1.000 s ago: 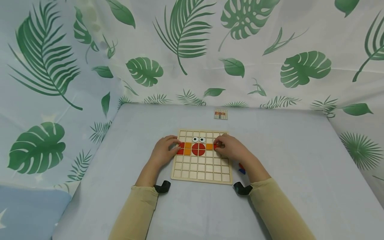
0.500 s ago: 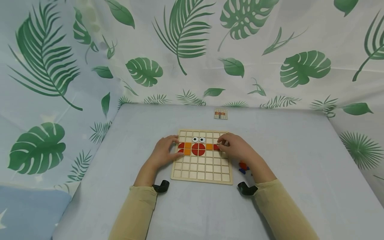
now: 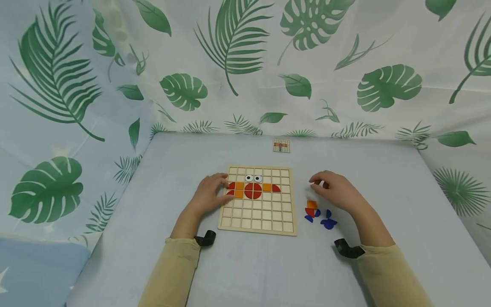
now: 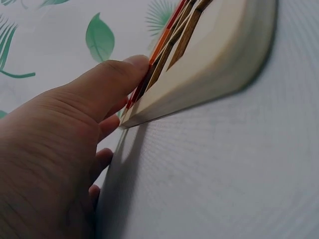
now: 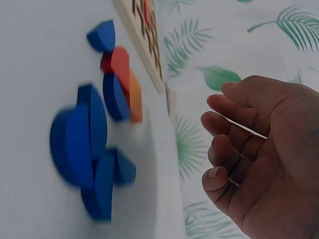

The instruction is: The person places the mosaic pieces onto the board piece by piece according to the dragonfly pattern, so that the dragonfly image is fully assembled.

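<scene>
A square wooden grid board (image 3: 257, 213) lies on the table. Set in it are two eye pieces (image 3: 253, 178), a red circle (image 3: 253, 191) of quarter pieces, orange squares (image 3: 239, 190) and red quarter pieces (image 3: 275, 188). My left hand (image 3: 209, 194) rests at the board's left edge, its thumb over the red pieces there and its fingers relaxed along the side; the left wrist view shows the thumb (image 4: 112, 82) touching the edge. To the right of the board, my right hand (image 3: 335, 192) hovers over the table, fingers loosely bent and holding nothing.
Below my right hand lie loose pieces: an orange square (image 3: 312, 204), a red quarter piece (image 3: 310, 211) and several blue rounded pieces (image 5: 75, 144). A small pattern card (image 3: 281, 146) lies at the back of the table. Leaf-printed cloth (image 3: 245, 64) hangs behind.
My right hand has let go of the red quarter piece, leaving it in the board, and has moved right over the loose pieces. My left thumb has slid down a little along the edge.
</scene>
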Demonstrator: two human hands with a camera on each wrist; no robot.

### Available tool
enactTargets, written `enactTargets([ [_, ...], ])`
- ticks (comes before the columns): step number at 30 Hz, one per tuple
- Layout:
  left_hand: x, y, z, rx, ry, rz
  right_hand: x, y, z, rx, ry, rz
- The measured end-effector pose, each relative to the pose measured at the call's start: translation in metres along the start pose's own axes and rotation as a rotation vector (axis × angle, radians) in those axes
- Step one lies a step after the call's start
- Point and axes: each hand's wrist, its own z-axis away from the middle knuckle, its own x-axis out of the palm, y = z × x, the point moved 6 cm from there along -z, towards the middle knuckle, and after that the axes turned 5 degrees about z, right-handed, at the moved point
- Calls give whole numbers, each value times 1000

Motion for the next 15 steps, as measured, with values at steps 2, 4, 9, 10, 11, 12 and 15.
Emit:
enactTargets([
  [2, 0, -1, 0, 0, -4, -8, -4, 7, 7, 12, 2, 2],
  [4, 0, -1, 0, -1, -8, -12, -6, 15, 13, 19, 6, 2],
  [9, 0, 0, 0, 1, -8, -11, -7, 28, 26, 5, 4, -6],
  [10, -1, 0, 0, 1, -7, -10, -6, 31, 28, 0, -1, -9],
  [11, -1, 1, 0, 1, -6, -9, -5, 33, 30, -4, -8, -12],
  [12, -1, 1, 1, 2, -4, -7, -3, 35, 31, -6, -14, -16],
  [15, -1, 2, 1, 0, 1, 7, 2, 41, 33, -13, -31, -25],
])
